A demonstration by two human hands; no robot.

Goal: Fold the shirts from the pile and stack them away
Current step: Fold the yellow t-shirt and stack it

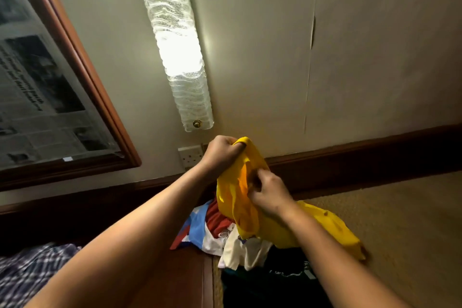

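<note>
Clothes pile point(225, 240) beneath held yellow shirt point(240, 197)

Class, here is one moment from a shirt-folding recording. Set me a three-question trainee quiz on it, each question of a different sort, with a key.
1. True or false: both hands grip the yellow shirt.
2. Which hand is higher in the picture? A) left hand B) right hand
3. Fill in: the pile lies ___ the raised shirt.

Key: 1 true; 2 A; 3 below.
</note>
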